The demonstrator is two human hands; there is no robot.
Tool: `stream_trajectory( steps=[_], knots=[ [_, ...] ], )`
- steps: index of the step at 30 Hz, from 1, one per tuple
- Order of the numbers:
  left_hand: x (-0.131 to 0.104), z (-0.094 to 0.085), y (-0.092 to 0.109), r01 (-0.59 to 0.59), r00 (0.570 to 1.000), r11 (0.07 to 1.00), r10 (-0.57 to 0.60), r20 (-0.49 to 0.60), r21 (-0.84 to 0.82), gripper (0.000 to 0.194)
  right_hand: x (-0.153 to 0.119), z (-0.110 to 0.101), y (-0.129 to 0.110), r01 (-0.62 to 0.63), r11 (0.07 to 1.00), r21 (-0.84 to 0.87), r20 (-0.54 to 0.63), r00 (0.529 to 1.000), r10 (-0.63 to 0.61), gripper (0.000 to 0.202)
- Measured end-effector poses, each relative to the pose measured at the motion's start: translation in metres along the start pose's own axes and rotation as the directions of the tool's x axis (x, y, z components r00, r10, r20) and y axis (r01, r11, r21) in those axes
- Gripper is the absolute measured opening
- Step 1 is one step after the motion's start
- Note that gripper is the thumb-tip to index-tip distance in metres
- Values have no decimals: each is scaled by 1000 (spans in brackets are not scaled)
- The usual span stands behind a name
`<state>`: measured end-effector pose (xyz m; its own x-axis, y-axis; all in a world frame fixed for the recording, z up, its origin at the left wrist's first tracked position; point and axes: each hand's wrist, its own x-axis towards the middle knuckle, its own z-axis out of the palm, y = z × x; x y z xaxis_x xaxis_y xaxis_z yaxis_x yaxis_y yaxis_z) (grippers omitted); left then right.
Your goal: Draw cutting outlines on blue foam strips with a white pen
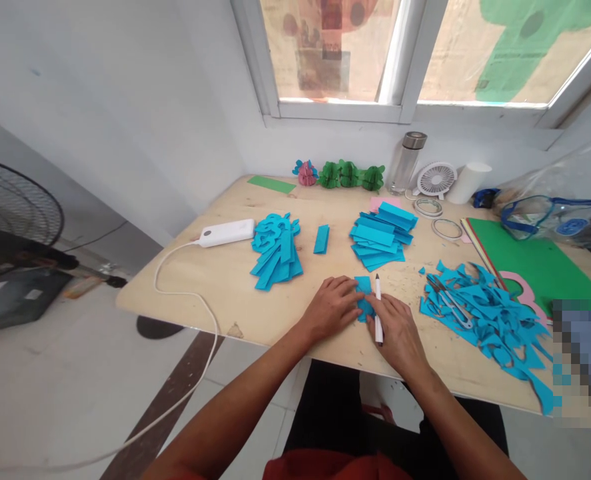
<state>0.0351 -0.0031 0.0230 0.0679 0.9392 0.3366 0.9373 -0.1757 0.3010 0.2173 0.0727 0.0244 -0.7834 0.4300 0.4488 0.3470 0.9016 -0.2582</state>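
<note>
A small piece of blue paper [362,285] lies on the table near its front edge, between my hands. My left hand [332,307] rests flat with fingers stretched out, their tips on the paper's left side. My right hand [399,333] holds a white pen [378,307], its dark tip pointing away from me, while the thumb side touches the paper's right edge. Just beyond lies a stack of folded blue strips [375,233]. A single folded blue strip [321,239] sits apart to the left, beside a pile of blue strips and cut shapes [275,250].
Blue scraps [495,327] cover the right, with scissors-like grey handles [452,303] on them. Green sheets [540,260] lie behind. A white power bank [228,233] trails a cable over the left edge. Along the wall stand paper ornaments [349,175], a bottle [408,160] and a small fan [436,180].
</note>
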Motion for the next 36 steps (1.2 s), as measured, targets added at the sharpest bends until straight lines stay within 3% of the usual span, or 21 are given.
stream_trajectory(
  steps=[16, 25, 36],
  knots=[
    [2, -2, 2, 57, 998, 997, -56, 15, -61, 34, -2, 4, 4, -15, 999, 33, -26, 1000, 16, 40],
    [2, 1, -1, 60, 998, 996, -60, 1, -60, 15, 0, 1, 3, -21, 999, 44, -16, 1000, 22, 39],
    [1, 2, -1, 31, 999, 999, -31, -9, -25, 15, -1, 2, 4, -10, 1000, 24, -29, 1000, 10, 36]
  ],
)
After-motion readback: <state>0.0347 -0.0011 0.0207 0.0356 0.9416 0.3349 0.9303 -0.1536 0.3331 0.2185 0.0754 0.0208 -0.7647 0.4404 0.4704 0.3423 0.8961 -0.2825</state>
